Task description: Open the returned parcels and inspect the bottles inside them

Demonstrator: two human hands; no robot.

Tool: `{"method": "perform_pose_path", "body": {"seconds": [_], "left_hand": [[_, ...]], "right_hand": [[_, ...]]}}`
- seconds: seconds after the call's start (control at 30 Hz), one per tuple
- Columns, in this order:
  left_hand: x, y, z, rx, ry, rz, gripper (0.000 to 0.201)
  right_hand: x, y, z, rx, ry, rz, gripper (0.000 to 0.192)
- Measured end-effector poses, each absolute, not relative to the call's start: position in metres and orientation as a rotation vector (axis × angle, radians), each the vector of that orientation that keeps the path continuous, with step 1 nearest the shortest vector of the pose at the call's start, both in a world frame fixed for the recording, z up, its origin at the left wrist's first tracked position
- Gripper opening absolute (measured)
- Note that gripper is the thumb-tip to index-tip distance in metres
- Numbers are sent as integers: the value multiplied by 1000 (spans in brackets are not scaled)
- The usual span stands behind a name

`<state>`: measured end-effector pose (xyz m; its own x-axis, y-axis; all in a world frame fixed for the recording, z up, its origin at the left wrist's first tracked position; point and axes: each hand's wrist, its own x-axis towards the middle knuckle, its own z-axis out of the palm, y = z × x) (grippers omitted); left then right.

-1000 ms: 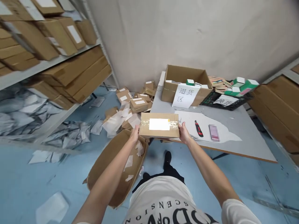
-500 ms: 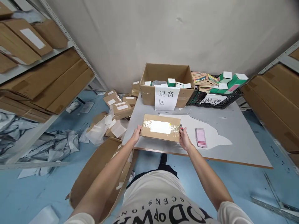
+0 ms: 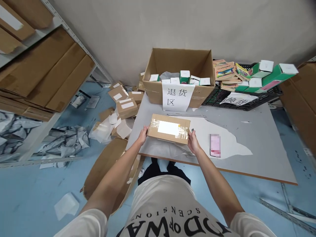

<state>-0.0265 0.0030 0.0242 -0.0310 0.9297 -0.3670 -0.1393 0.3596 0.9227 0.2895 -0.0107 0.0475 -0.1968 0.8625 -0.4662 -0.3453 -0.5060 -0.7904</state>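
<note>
Since a second ago, one taped parcel (image 3: pixel 169 128) has come from above the floor to over the near edge of the table (image 3: pixel 259 144), carried flat. Left hand (image 3: pixel 143 135) grips its left end, right hand (image 3: pixel 193 143) its right end, both closed on it. One pink phone (image 3: pixel 215 145) lies just right of the right hand. Behind stand one open carton (image 3: pixel 179 59) with a paper sign and one black crate (image 3: pixel 247 98). Several small parcels (image 3: pixel 125 107) litter the floor to the left.

Taped parcel (image 3: pixel 169 129) carried from beside table (image 3: pixel 259 144) to over its near edge (red cutter now hidden)
</note>
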Motion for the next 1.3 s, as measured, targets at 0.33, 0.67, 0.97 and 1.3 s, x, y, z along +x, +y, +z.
{"method": "perform_pose_path", "body": {"seconds": [0.33,0.67,0.97,1.3], "left_hand": [[-41,3,3,812,1101,1023,90],[-64,-11,-33,1498,1298,715,54],[-54,-11,-14,1630,1421,687,42],[-50,39,50,1680,1581,580,49]], "right_hand": [[294,-24,8,-1208,-809,1646,81],[311,-59,-37,-1567,-1466,1313,85],[298,-45,-12,-1836,-1594,1040,44],[322,14,67,-1916,-1667,1150,52]]}}
